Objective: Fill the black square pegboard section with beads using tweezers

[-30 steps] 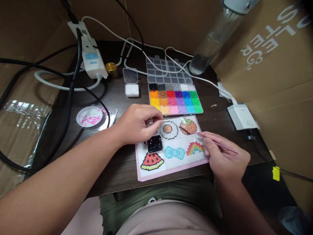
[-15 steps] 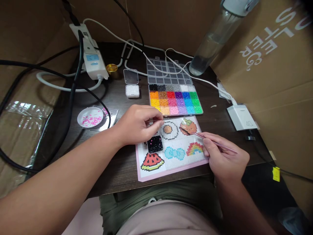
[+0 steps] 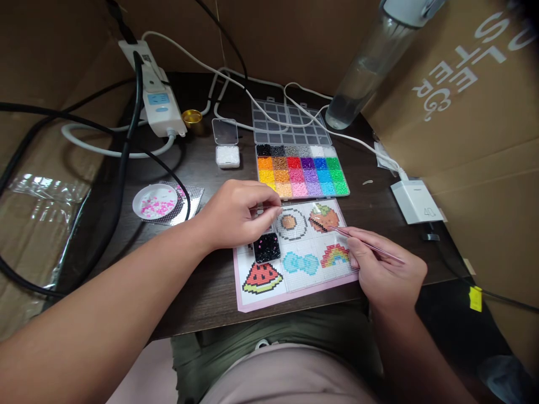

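Note:
My right hand (image 3: 385,266) grips a pair of pink tweezers (image 3: 370,244). Their tips reach the orange fruit pattern (image 3: 330,220), where a slanting row of black beads lies. That pattern shows through a clear pegboard (image 3: 309,238) laid over a pink-edged pattern sheet (image 3: 256,306). My left hand (image 3: 242,216) rests at the board's upper left, thumb and forefinger pinched together; anything between them is too small to make out. Just below it, a small open box of black beads (image 3: 266,248) with a few pink ones stands on the sheet, partly covering it.
Behind the sheet lies an open divided case of coloured beads (image 3: 303,171). A small box of white beads (image 3: 228,156), a dish of pink beads (image 3: 155,202) and a gold cup (image 3: 193,121) stand leftward. A power strip (image 3: 155,95), cables, a bottle (image 3: 357,73) and a white charger (image 3: 416,201) surround them.
My right hand has shifted very slightly left with the tweezers, whose tips stay by the orange fruit. My left hand and the bead boxes have kept their places.

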{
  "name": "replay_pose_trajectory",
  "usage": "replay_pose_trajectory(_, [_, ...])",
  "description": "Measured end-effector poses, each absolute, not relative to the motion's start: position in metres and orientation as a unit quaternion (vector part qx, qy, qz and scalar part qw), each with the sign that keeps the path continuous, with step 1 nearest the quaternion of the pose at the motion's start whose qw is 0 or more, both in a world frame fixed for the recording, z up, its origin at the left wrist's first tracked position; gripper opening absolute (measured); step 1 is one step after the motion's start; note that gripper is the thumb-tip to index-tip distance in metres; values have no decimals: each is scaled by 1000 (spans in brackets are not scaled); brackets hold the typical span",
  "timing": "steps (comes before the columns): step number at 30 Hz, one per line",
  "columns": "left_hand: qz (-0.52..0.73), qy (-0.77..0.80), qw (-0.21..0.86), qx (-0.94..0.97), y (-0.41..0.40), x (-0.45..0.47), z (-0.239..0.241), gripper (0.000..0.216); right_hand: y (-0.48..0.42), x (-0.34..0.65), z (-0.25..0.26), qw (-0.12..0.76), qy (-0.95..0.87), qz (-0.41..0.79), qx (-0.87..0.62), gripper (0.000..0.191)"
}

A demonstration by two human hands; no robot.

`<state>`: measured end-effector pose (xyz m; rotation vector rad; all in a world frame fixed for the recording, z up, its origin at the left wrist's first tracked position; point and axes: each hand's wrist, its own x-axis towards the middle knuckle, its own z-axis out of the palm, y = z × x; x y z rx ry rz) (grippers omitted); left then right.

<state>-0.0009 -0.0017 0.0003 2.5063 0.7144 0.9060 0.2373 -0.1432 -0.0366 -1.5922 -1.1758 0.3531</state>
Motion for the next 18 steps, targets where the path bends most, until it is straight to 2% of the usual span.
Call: replay_pose_trajectory(18, [324, 251, 195, 891, -2, -1, 0, 13, -144, 237, -36, 530, -491, 150, -675, 15])
